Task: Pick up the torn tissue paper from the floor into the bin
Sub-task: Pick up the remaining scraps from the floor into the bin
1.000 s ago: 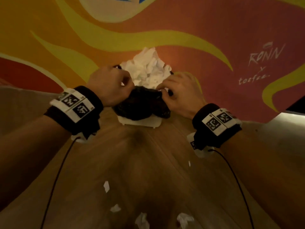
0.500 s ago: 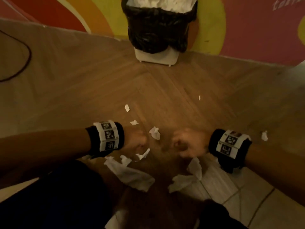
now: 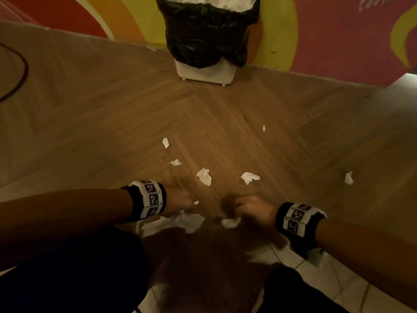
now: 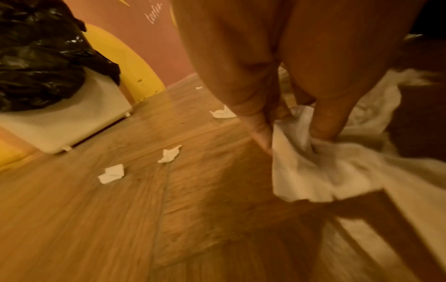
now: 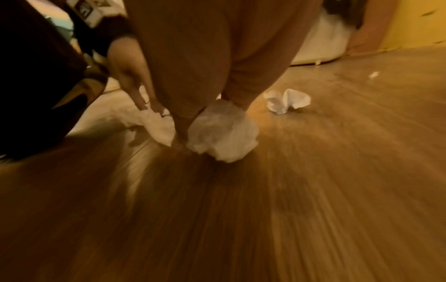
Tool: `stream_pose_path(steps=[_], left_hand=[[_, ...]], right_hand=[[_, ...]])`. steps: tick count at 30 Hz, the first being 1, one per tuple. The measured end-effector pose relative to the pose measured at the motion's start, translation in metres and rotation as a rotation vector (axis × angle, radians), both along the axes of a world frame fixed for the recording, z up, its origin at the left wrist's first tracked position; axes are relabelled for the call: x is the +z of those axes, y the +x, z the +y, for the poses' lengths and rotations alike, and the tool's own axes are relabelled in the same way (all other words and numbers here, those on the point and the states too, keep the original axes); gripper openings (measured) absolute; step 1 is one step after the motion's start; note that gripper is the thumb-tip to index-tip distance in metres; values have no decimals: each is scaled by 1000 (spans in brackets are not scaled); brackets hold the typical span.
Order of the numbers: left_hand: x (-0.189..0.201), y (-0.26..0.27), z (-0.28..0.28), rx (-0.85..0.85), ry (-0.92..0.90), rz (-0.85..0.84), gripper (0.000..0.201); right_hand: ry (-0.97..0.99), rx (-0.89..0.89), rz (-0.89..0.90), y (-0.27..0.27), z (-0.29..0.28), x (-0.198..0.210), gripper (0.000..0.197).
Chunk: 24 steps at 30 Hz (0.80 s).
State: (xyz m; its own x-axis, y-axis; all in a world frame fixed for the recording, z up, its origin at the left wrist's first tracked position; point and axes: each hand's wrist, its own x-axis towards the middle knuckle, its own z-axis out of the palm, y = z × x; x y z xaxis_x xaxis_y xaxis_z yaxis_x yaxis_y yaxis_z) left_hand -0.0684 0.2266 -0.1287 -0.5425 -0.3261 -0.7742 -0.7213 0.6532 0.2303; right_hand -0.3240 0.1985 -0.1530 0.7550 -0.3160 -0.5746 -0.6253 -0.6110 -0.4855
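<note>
Low over the wooden floor, my left hand [image 3: 188, 206] pinches a large white tissue sheet [image 3: 180, 222]; the left wrist view shows thumb and fingers [image 4: 323, 131] bunching it [image 4: 313, 171]. To its right, my right hand [image 3: 239, 210] grips a crumpled tissue wad [image 3: 230, 222], seen close up in the right wrist view [image 5: 222, 131]. Several torn scraps lie ahead of the hands, among them one in the middle [image 3: 204, 176] and one to its right [image 3: 249, 177]. The white bin [image 3: 205, 74], lined with a black bag, stands against the wall, heaped with tissue [image 3: 212, 0].
More scraps lie further out, at the left [image 3: 165, 143], the far right [image 3: 348, 177] and nearer the bin [image 3: 263, 128]. A black cable [image 3: 22, 73] curves at the left edge. My dark-clothed knees [image 3: 79, 267] fill the bottom; pale tiles [image 3: 338, 281] begin at the lower right.
Both hands left the bin's rim and came down to the floor. The left now pinches the large sheet and the right has closed on a crumpled piece.
</note>
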Motion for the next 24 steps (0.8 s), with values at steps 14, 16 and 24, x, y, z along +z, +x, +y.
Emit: stream_pose_path(steps=[14,16,24], left_hand=[[12,18,-41,638,-193,343,24],[10,18,-42,647,-195,334,26],[20,55,-31,465,52,78,28]], right_hand=[[-134,-706,-157,-5,-57,19,23],[-183,-555,73,-7,-56,-2,54],[-168,-502,-282,13,-51,-14,15]])
